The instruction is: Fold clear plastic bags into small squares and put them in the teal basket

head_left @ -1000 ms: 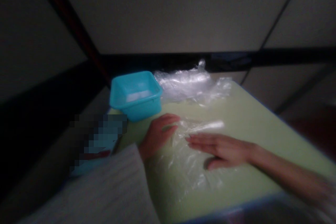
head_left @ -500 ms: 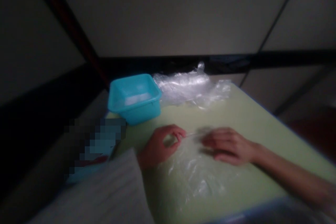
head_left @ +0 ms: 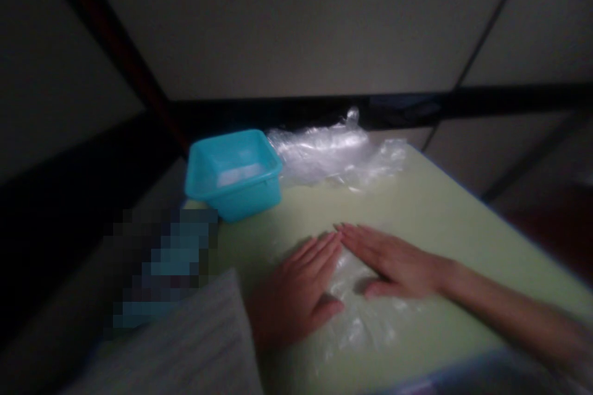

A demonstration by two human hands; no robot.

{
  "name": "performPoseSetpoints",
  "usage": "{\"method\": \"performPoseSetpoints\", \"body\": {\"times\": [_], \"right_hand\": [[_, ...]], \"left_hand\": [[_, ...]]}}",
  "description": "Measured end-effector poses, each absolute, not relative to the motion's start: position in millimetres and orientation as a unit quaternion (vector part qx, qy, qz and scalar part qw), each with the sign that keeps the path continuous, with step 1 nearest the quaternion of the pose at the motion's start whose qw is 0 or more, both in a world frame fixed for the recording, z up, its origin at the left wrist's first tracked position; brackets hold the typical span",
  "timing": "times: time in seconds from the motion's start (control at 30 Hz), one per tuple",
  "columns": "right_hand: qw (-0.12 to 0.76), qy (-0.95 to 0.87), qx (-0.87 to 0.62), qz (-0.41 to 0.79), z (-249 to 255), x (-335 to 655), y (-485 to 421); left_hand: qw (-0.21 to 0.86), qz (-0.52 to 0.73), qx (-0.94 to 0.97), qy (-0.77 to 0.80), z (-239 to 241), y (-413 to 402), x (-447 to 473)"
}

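Head view. Table (head_left: 445,210) was pale green with a blue edge, in a dim room with plain grey walls and dark beams behind. A tub (head_left: 234,173), turquoise, stood at the far left corner; a heap of crumpled plastic (head_left: 336,154) lay just beside it on the far edge.

A clear bag (head_left: 365,315) lay flat on the near part of the table. Left hand (head_left: 296,293) and right hand (head_left: 393,259) both rested palm down on it, fingers straight and together, gripping nothing; their fingertips met near the bag's far end.

The frame was dark and blurred; the bag's outline was hard to trace. A pixelated patch hid what lay left of the table. A grey sleeve (head_left: 185,345) was cut off at the bottom.

Half a second earlier the left fingers pinched the bag's edge and the right hand was curled; both had since flattened.
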State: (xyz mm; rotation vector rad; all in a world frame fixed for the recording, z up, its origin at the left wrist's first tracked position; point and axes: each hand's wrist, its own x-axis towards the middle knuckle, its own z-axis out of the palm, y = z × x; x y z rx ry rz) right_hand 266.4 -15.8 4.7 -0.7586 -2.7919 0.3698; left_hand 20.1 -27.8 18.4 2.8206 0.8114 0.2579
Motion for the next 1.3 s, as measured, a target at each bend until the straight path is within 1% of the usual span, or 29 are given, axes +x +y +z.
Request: {"method": "performPoseSetpoints", "body": {"times": [0.13,0.27,0.43,0.57,0.7,0.8,0.93,1.07,1.17,1.3], "right_hand": [[0.09,-0.95,-0.274,0.118,6.3,268.2,-18.2],[0.068,-0.938,-0.318,0.117,10.9,275.2,-20.7],[0.045,-0.921,-0.379,0.082,8.3,298.3,-19.4],[0.033,-0.905,-0.419,0.069,5.0,321.1,-14.8],[0.054,-0.887,-0.456,0.056,11.0,327.0,-8.0],[0.07,-0.902,-0.42,0.076,21.4,316.9,-3.3],[0.086,-0.929,-0.339,0.124,32.2,302.2,-0.8],[0.096,-0.927,-0.334,0.14,35.9,299.7,0.7],[0.114,-0.925,-0.334,0.143,36.1,302.6,3.0],[0.132,-0.921,-0.341,0.133,34.9,306.0,5.4]], "left_hand": [[0.089,0.03,0.959,0.268,15.9,-30.9,20.5],[0.09,0.025,0.959,0.267,18.1,-30.4,20.6],[0.102,-0.004,0.957,0.273,20.7,-30.2,20.4],[0.111,0.003,0.956,0.272,20.5,-29.7,19.2],[0.112,0.023,0.957,0.267,17.7,-29.5,17.7],[0.086,0.036,0.959,0.266,16.2,-30.1,18.3],[0.016,0.078,0.955,0.284,20.6,-33.0,21.0],[-0.036,0.126,0.925,0.357,29.6,-35.5,21.1],[-0.051,0.115,0.908,0.399,33.9,-35.8,20.3],[-0.058,0.068,0.901,0.425,35.0,-36.2,21.1]]}}
